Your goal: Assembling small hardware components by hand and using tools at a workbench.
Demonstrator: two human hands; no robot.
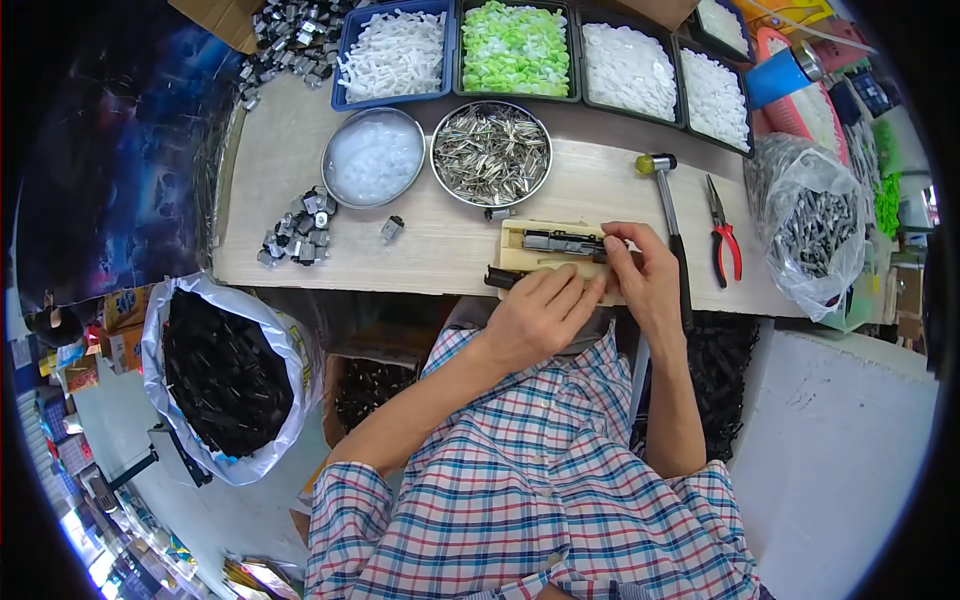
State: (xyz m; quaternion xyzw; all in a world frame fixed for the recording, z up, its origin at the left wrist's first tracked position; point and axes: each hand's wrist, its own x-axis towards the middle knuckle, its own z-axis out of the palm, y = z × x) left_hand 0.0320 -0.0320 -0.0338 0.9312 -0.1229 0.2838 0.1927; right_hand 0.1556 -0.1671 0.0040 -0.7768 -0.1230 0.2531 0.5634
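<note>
On the far left I see a big bag of black parts below the table edge, and on the wooden table a small heap of grey metal pieces with one loose piece beside it. Behind them stand a bowl of white parts and a bowl of metal pins; I judge a wide arm movement can push the loose piece off the near edge.

In the middle lies the wooden jig with a dark metal assembly in its channel. My left hand rests over the jig's near edge, fingers curled on a black part there; I cannot tell if they really grip it. My right hand pinches the assembly's right end. If the pinch slips, the assembly can jump out.

The hammer lies touching the right hand, with pliers just beside; the wrist can knock them
</note>
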